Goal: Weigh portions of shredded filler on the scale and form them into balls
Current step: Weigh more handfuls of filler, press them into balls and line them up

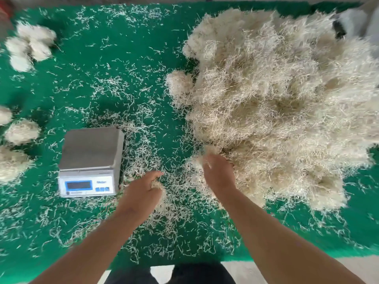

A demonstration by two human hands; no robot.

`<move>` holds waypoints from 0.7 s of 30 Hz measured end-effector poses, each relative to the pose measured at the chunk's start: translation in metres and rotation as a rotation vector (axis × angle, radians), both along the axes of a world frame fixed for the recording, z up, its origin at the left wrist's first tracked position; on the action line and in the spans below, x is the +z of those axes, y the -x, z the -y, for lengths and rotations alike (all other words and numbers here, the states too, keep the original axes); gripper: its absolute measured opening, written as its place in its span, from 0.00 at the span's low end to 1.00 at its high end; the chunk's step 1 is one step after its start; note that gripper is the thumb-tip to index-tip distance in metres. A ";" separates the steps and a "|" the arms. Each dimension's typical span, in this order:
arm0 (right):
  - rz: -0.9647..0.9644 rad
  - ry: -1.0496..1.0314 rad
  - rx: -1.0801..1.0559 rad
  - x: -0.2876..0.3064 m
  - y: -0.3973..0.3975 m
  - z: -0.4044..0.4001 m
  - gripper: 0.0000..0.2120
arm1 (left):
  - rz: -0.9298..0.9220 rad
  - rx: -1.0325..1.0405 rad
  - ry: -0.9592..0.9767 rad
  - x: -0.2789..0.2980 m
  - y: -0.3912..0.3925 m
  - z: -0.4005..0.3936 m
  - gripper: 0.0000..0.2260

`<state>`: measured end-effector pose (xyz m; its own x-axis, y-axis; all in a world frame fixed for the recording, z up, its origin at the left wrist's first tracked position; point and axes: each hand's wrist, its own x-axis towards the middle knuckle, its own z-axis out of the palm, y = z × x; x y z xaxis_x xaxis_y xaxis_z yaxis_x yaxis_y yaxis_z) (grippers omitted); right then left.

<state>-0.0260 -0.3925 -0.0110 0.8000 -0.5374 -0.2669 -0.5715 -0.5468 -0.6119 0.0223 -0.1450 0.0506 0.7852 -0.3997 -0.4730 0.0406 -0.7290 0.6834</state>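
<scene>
A big heap of pale shredded filler (276, 103) covers the right half of the green table (127, 37). My right hand (218, 176) reaches into the heap's near-left edge and grips a tuft of filler there. To the left of it, my left hand (142, 193) is curled around a small clump of filler (159, 186) just above the table. The silver scale (90, 158) stands at the left with a bare platform and a blue display. Several formed filler balls (22, 131) lie along the left edge.
More balls (30, 45) are grouped at the far left corner. Loose shreds are scattered all over the green surface between scale and heap. A grey object (356, 21) sits at the far right corner. The table's near edge runs just in front of my body.
</scene>
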 end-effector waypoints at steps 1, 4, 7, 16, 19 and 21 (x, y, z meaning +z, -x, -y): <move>0.069 -0.046 0.022 0.007 0.006 -0.004 0.12 | -0.006 -0.028 0.009 0.005 0.003 0.009 0.28; 0.184 -0.095 0.085 0.036 0.030 -0.013 0.11 | -0.050 -0.115 0.102 0.031 0.013 0.043 0.38; 0.300 -0.129 0.178 0.065 0.044 -0.017 0.14 | -0.025 -0.226 0.102 0.052 0.011 0.075 0.36; 0.289 -0.269 0.307 0.123 0.042 -0.004 0.25 | 0.248 -0.186 0.040 0.107 0.009 0.083 0.16; 0.195 -0.062 0.474 0.140 0.029 -0.009 0.16 | 0.446 -0.192 -0.116 0.124 0.005 0.075 0.08; 0.149 0.072 0.480 0.146 0.022 -0.008 0.05 | 0.599 -0.239 -0.267 0.134 0.000 0.074 0.05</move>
